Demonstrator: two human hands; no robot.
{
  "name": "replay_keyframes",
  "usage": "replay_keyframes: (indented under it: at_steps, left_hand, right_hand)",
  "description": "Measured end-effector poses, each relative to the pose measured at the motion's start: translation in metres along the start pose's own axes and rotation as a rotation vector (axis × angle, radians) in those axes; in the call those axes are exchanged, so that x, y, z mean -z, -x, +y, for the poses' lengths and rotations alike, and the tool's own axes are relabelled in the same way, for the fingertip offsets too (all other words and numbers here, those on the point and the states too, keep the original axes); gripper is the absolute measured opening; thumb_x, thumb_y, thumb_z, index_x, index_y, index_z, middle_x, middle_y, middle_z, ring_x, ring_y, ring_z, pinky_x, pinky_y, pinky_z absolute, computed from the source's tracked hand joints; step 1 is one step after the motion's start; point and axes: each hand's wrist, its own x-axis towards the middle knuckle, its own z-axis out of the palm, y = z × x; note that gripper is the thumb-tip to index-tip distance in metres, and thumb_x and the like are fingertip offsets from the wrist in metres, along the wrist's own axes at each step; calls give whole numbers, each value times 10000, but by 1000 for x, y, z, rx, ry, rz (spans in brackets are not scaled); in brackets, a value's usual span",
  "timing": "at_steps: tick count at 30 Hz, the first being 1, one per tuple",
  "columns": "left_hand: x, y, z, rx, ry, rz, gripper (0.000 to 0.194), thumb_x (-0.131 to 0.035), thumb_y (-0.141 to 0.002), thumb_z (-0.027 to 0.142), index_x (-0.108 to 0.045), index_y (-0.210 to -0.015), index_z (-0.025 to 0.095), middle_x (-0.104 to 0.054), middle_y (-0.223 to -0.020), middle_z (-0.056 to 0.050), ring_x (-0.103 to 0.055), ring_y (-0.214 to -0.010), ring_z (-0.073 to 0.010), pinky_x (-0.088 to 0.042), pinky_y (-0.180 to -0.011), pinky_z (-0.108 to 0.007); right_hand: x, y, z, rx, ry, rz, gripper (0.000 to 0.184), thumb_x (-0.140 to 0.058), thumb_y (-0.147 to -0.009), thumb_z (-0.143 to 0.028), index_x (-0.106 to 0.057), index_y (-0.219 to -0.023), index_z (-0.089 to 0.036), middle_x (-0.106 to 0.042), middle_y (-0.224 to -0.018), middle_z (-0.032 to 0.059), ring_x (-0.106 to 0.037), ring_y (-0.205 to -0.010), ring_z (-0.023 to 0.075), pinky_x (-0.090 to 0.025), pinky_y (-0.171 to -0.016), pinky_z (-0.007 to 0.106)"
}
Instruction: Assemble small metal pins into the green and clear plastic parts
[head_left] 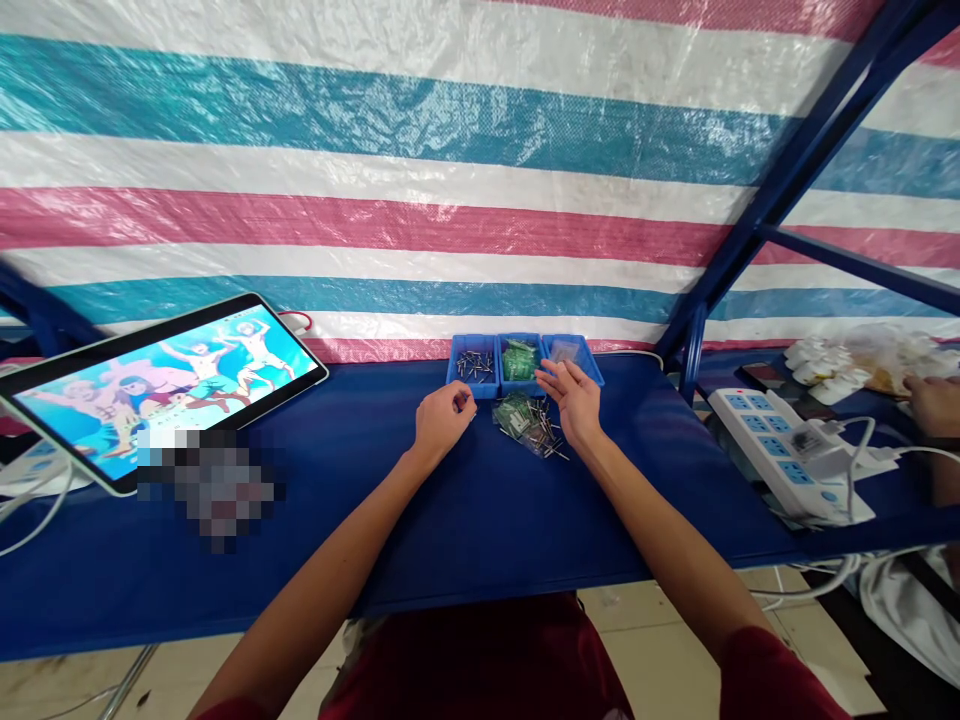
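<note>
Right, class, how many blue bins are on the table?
3, in a row: the left bin with metal pins, middle bin with green packets, right bin partly behind the right hand. None looks hidden.

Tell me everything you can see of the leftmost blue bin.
The leftmost blue bin is a small, open-topped, box-shaped tray that looks like plastic. It stands upright on the dark blue tabletop, at the end of a row of three, beside the middle bin. Loose, thin, metallic pieces lie jumbled inside. The left hand is just in front; whether it touches the bin is unclear.
</note>
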Motion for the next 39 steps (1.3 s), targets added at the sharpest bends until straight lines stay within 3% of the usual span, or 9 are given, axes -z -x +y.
replay_keyframes:
  at_steps: [2, 4, 7, 12, 16, 20, 24, 32, 39]
  left_hand:
    - [0, -1, -1, 5, -182, -78, 111, -550, -782, 285, -631, -776, 210, -655, -743, -4, -598, -692, -172, -381, -602, -250]
    - [-1, 0, -1, 0, -307, -182, 141, -561, -786, 334, -630, -774, 213, -670, -816, -19, -615, -744, -198, -381, -595, -261]
    - [-5, 1, -1, -22, -413, -301, 153, -549, -803, 336, -632, -798, 207, -667, -887, -40, -623, -783, -217, -385, -597, -273]
    - [-7, 2, -3, -80, -442, -339, 128, -509, -841, 253, -625, -851, 200, -667, -916, -44, -628, -787, -205, -383, -600, -267]
    - [-6, 2, -5, -177, -364, -234, 129, -507, -876, 257, -616, -849, 194, -671, -878, -34, -623, -749, -179, -390, -601, -252]
    - [-7, 4, -3, -371, -179, -73, 172, -466, -928, 275, -612, -913, 184, -674, -870, -31, -620, -743, -148, -427, -668, -234]
    - [-10, 7, 0, -493, -2, -11, 213, -436, -953, 284, -615, -929, 171, -675, -851, -41, -628, -773, -141, -455, -727, -232]
    - [-10, 11, 9, -470, 293, 150, 190, -524, -920, 310, -658, -903, 177, -703, -842, -38, -640, -713, -126, -502, -699, -231]
    - [-10, 12, 11, -376, 330, 134, 234, -502, -928, 327, -658, -855, 169, -674, -722, -17, -614, -623, -113, -489, -665, -222]
  right_hand:
    - [0, -1, -1, 13, -26, 15, 525, -739, -697, -385, -571, -1144, -166, -695, -1030, 81, -696, -824, 201, -575, -793, 375]
    - [0, 1, 0, 36, 51, -4, 572, -708, -728, -387, -535, -1225, -164, -687, -1039, 84, -698, -800, 205, -580, -763, 386]
    - [-1, 6, 6, 104, 245, -82, 464, -652, -771, -431, -600, -1150, -167, -690, -939, 70, -677, -689, 184, -576, -633, 345]
    - [-1, 14, 12, 195, 464, -254, 253, -577, -829, -396, -668, -937, -186, -666, -793, 37, -630, -616, 153, -540, -579, 293]
    - [-2, 18, 10, 382, 678, -346, 230, -518, -882, -354, -680, -937, -200, -657, -826, 50, -621, -666, 157, -518, -596, 280]
    - [-3, 19, 7, 538, 809, -500, 241, -511, -904, -357, -676, -1002, -212, -653, -974, 82, -624, -819, 180, -518, -646, 281]
    - [-3, 19, 6, 610, 845, -509, 236, -508, -914, -362, -676, -856, -206, -665, -847, 67, -613, -771, 181, -504, -691, 300]
    - [-3, 21, 5, 547, 879, -462, 270, -454, -931, -379, -613, -817, -193, -633, -795, 55, -588, -715, 171, -467, -654, 281]
    - [-3, 21, 9, 523, 913, -504, 349, -396, -950, -432, -585, -788, -187, -604, -712, 33, -556, -644, 152, -436, -640, 268]
